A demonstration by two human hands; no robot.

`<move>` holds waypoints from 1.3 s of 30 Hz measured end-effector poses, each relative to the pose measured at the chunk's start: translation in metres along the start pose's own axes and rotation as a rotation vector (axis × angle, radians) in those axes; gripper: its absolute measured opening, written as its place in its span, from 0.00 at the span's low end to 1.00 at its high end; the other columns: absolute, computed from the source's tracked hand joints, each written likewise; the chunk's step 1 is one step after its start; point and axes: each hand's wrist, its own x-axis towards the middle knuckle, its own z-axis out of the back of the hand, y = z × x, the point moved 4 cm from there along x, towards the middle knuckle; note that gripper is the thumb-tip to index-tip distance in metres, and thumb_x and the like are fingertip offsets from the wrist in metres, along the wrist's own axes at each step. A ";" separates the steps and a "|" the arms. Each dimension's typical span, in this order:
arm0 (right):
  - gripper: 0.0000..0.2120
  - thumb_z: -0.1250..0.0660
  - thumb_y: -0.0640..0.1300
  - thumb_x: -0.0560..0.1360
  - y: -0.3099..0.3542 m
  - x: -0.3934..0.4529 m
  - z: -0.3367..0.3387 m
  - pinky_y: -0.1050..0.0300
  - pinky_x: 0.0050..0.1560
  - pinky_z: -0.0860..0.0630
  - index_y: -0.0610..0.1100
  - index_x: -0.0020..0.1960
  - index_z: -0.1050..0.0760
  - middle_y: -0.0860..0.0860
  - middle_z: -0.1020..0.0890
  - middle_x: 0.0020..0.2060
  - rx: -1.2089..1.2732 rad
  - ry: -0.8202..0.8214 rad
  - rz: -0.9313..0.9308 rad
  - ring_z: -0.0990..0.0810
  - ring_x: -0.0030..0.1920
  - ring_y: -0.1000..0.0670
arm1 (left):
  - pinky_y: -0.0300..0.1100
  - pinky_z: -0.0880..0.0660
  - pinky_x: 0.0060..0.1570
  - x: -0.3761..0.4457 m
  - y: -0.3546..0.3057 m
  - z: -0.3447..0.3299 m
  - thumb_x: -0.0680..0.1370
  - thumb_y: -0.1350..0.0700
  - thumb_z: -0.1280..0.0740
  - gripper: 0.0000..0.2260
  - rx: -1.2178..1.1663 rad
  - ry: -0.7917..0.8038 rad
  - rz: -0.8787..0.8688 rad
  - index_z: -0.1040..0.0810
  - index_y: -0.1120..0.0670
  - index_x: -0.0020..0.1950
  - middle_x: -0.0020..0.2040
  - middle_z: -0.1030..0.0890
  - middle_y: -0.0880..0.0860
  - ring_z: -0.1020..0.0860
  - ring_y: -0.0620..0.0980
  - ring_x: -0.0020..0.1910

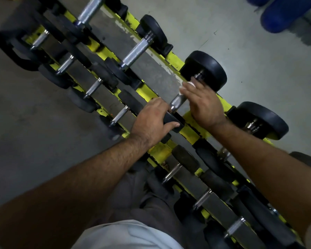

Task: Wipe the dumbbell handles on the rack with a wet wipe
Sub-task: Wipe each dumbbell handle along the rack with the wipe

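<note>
**Wiping a handle on the yellow rack**

The yellow rack (174, 59) runs diagonally through the view, and everything sits relative to it. On its left side lie smaller dumbbells. Near its middle, the left hand (151, 121) curls its fingers (171, 125) round the near black head (172, 121) of one dumbbell, probably to steady it against rolling. Just right of that, the right hand (205, 105) wraps the knurled handle (177, 101), pinching a white wet wipe (190, 84) near the far head (207, 69). Right of this rests another large dumbbell (260, 121).
</note>
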 end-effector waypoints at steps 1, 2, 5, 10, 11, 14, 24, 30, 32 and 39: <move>0.21 0.43 0.40 0.79 0.011 -0.002 -0.004 0.39 0.72 0.34 0.36 0.69 0.25 0.40 0.24 0.69 -0.010 0.015 -0.012 0.30 0.73 0.37 | 0.45 0.27 0.55 -0.001 -0.001 -0.001 0.70 0.42 0.25 0.21 0.022 0.003 -0.001 0.24 0.55 0.52 0.52 0.25 0.52 0.26 0.51 0.55; 0.22 0.43 0.44 0.79 0.024 -0.006 -0.007 0.38 0.73 0.35 0.36 0.69 0.25 0.39 0.24 0.69 0.005 0.051 0.036 0.30 0.73 0.36 | 0.46 0.27 0.57 -0.001 -0.002 -0.001 0.70 0.42 0.25 0.21 0.039 0.003 -0.006 0.24 0.56 0.52 0.52 0.25 0.52 0.26 0.51 0.55; 0.22 0.43 0.46 0.80 0.021 -0.008 -0.001 0.39 0.72 0.33 0.38 0.69 0.24 0.42 0.22 0.68 -0.008 0.133 0.145 0.27 0.71 0.38 | 0.50 0.29 0.65 -0.003 -0.005 -0.005 0.71 0.41 0.27 0.22 0.113 0.005 -0.062 0.24 0.57 0.53 0.52 0.24 0.54 0.26 0.54 0.58; 0.27 0.48 0.43 0.77 0.025 -0.002 0.002 0.40 0.74 0.35 0.38 0.74 0.30 0.41 0.28 0.73 -0.138 0.176 -0.136 0.34 0.76 0.39 | 0.53 0.32 0.70 -0.002 0.010 0.003 0.75 0.38 0.36 0.25 0.037 0.135 -0.175 0.24 0.56 0.63 0.61 0.24 0.53 0.29 0.53 0.66; 0.27 0.48 0.45 0.78 0.035 -0.005 -0.001 0.40 0.75 0.36 0.38 0.74 0.30 0.41 0.28 0.73 -0.126 0.217 -0.087 0.33 0.76 0.39 | 0.53 0.30 0.67 0.000 0.012 0.010 0.76 0.39 0.37 0.24 -0.022 0.152 -0.186 0.23 0.56 0.63 0.61 0.23 0.52 0.28 0.52 0.65; 0.25 0.46 0.44 0.78 0.023 0.003 0.014 0.38 0.73 0.35 0.40 0.74 0.29 0.44 0.27 0.73 -0.170 0.233 -0.097 0.32 0.74 0.40 | 0.50 0.24 0.58 0.008 0.022 0.026 0.75 0.44 0.34 0.20 -0.143 0.177 -0.143 0.22 0.53 0.62 0.60 0.22 0.49 0.24 0.48 0.60; 0.28 0.44 0.43 0.80 0.026 0.012 0.028 0.43 0.79 0.44 0.42 0.80 0.40 0.45 0.38 0.79 -0.220 0.379 -0.379 0.43 0.80 0.45 | 0.46 0.24 0.53 0.016 0.024 0.032 0.74 0.45 0.27 0.21 -0.179 0.269 0.001 0.23 0.54 0.62 0.57 0.24 0.49 0.24 0.49 0.53; 0.28 0.55 0.52 0.83 0.034 0.015 0.026 0.45 0.79 0.46 0.41 0.80 0.40 0.44 0.38 0.79 -0.227 0.490 -0.283 0.44 0.80 0.44 | 0.43 0.26 0.51 0.013 0.017 0.032 0.75 0.44 0.28 0.21 -0.162 0.280 0.052 0.25 0.53 0.62 0.60 0.26 0.50 0.24 0.51 0.54; 0.27 0.54 0.52 0.86 0.030 0.019 0.032 0.47 0.78 0.49 0.41 0.81 0.45 0.45 0.43 0.80 -0.258 0.484 -0.376 0.48 0.81 0.46 | 0.43 0.27 0.50 0.012 0.015 0.030 0.75 0.43 0.28 0.22 -0.146 0.271 0.056 0.26 0.53 0.63 0.61 0.27 0.49 0.24 0.51 0.55; 0.26 0.53 0.52 0.86 0.030 0.028 0.035 0.49 0.78 0.51 0.42 0.80 0.42 0.45 0.40 0.80 -0.290 0.527 -0.351 0.47 0.81 0.46 | 0.47 0.27 0.65 0.010 0.015 0.022 0.76 0.43 0.30 0.25 -0.116 0.258 0.045 0.28 0.54 0.68 0.72 0.31 0.52 0.33 0.52 0.73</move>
